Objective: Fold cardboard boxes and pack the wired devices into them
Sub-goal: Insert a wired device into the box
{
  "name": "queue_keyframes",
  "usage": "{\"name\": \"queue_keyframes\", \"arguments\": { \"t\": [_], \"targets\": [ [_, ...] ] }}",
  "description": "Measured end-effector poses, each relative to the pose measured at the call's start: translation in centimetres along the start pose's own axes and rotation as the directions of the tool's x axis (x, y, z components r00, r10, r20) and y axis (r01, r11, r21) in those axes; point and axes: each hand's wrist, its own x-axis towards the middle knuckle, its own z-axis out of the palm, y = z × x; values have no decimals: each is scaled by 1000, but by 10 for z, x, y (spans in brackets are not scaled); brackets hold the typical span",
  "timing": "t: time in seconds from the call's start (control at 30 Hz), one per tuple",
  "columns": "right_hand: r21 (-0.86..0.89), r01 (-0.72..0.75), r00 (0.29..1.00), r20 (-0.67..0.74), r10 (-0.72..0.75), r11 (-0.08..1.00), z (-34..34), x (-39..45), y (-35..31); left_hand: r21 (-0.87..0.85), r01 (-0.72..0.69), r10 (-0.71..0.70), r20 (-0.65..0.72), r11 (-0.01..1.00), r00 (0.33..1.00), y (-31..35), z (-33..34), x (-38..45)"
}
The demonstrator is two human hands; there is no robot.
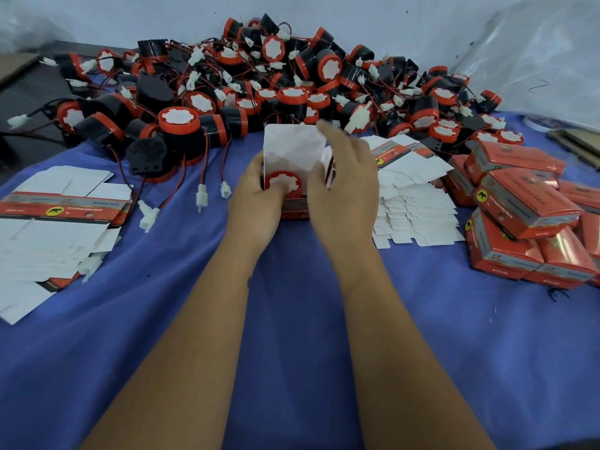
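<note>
A small red cardboard box (293,207) stands at the middle of the table with its white lid flap (292,147) raised. Inside it sits a red-and-black wired device (284,183), its white-centred face up. My left hand (256,196) grips the box's left side, thumb curled over the device's edge. My right hand (344,183) lies against the box's right side with straight, spread fingers reaching up beside the flap.
A big heap of wired devices (276,76) fills the far half of the blue cloth (292,319). Flat box blanks lie at the left (55,222) and at the right (415,206). Several packed red boxes (519,206) are piled at the far right.
</note>
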Motion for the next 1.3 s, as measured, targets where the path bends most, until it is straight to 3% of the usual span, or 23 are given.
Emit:
{"name": "queue_keyframes", "arguments": {
  "t": [0.1,0.2,0.3,0.47,0.67,0.8,0.97,1.13,1.3],
  "targets": [
    [292,-74,983,-140,120,953,-2,2,-4,-77,35,-38,-38,996,999,4,-2,-2],
    [484,-189,962,-82,259,854,-4,5,-2,-109,36,-43,-60,993,997,4,-3,-3],
    [485,-248,966,56,254,838,-8,10,0,-59,22,-22,7,998,1000,4,-4,-4],
    [322,-79,995,-34,95,944,-9,7,3,95,-30,26,47,995,999,3,-3,-4],
    [233,-82,992,112,57,969,-7,6,2,149,-87,84,21,985,996,6,2,-7],
    [541,-323,943,251,218,776,-9,4,-3,171,-85,88,-9,982,996,3,1,-6],
    [231,-253,966,119,231,939,-6,7,1,182,-87,89,-4,979,996,2,1,-6],
    [187,-178,983,84,165,966,-1,5,8,174,-79,82,-9,982,997,5,2,-7],
    [-107,-6,992,121,20,994,1,5,16,162,-72,76,-21,984,997,1,2,-6]
  ]
}}
